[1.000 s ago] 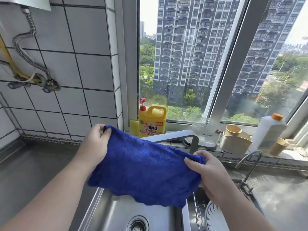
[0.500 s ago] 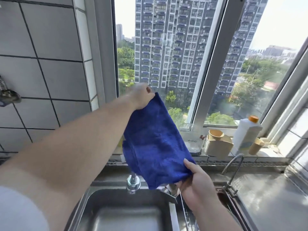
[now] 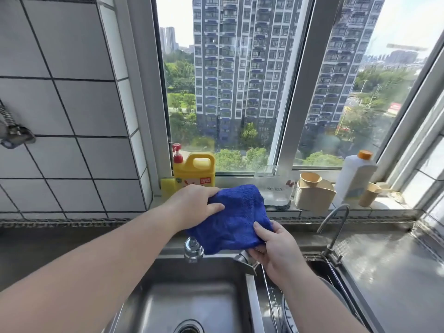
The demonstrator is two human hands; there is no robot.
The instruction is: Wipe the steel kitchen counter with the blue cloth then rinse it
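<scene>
L forearm in from bottom-left corner, slanting up-right over the sink (image 3: 192, 294). L hand (image 3: 195, 207) palm down, fingers curled over top-left of cloth (image 3: 234, 218), thumb lying across its face; clamped on cloth's upper corner.

Cloth blue, bunched and folded, held in air over rear rim of sink, above the tap (image 3: 193, 248), not touching counter. Long axis roughly diagonal, upper-left to lower-right; top edge level w/ sill, lower edge hanging just above tap base. Can't tell if wet.

R forearm in from bottom edge, right of centre, rising up-left. R hand (image 3: 274, 248) below and right of cloth, back of hand toward camera, thumb pressed on front of cloth's lower-right corner, other fingers tucked behind; pinching that corner. Hands close, cloth slack between them.

Sink: L basin w/ drain at bottom edge; R basin mostly hidden by R arm, wire rack and plate rim partly showing. Small tap (image 3: 334, 227) at rear rim of R basin, spout arching left. Steel counter (image 3: 389, 272) right of sink, shiny w/ glare; more counter left of sink, dark.

On sill, L to R: yellow sponge (image 3: 166, 187) at left corner, yellow jug (image 3: 194, 171) w/ red pump beside it, clear container (image 3: 275, 186) behind cloth, beige holder (image 3: 313, 191), white bottle (image 3: 355, 176) w/ orange cap, beige cup (image 3: 370, 193) tilted near right corner.
</scene>
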